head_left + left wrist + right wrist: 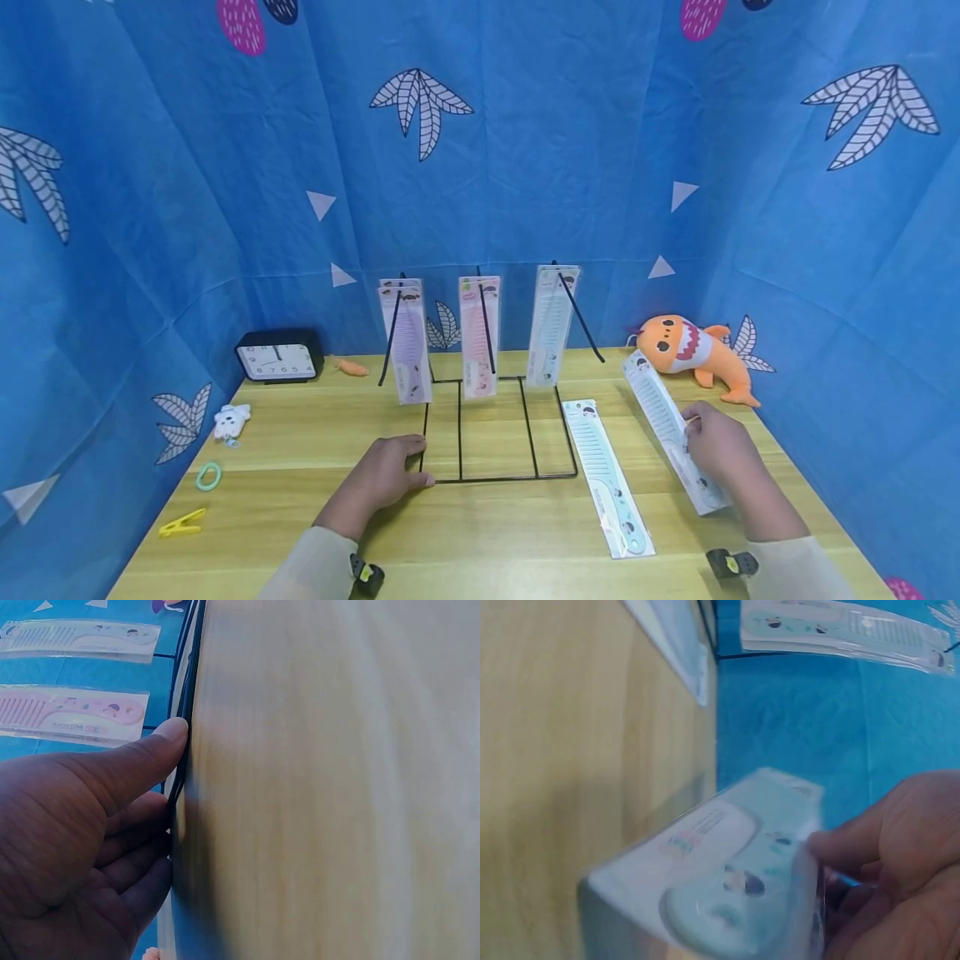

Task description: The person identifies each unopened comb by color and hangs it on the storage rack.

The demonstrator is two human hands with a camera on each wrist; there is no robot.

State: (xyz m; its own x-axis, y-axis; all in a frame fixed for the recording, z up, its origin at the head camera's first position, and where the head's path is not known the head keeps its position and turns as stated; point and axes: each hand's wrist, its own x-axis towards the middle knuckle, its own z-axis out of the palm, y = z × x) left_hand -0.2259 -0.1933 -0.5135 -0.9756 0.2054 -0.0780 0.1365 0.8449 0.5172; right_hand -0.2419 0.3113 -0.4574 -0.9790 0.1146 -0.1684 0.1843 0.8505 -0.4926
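Observation:
My right hand [718, 443] pinches a packaged comb [663, 408] by its long edge, held tilted over the right of the table; the handle end shows pale green in the right wrist view. Another packaged green comb [609, 479] lies flat between that hand and the black wire rack [502, 480]. At the rack's front left corner, my left hand [386, 472] holds the base wire, its thumb against it. From the rack's prongs hang packaged combs: purple ones [408, 342] at left, pink ones [478, 337] in the middle, and light green ones [551, 329] at right.
An orange shark plush [693, 350] lies behind my right hand. Along the left side are a black clock [279, 357], a small orange toy [351, 367], a white plush charm [231, 422], a green ring [208, 476] and a yellow clip [182, 523]. Blue cloth [525, 183] surrounds the table.

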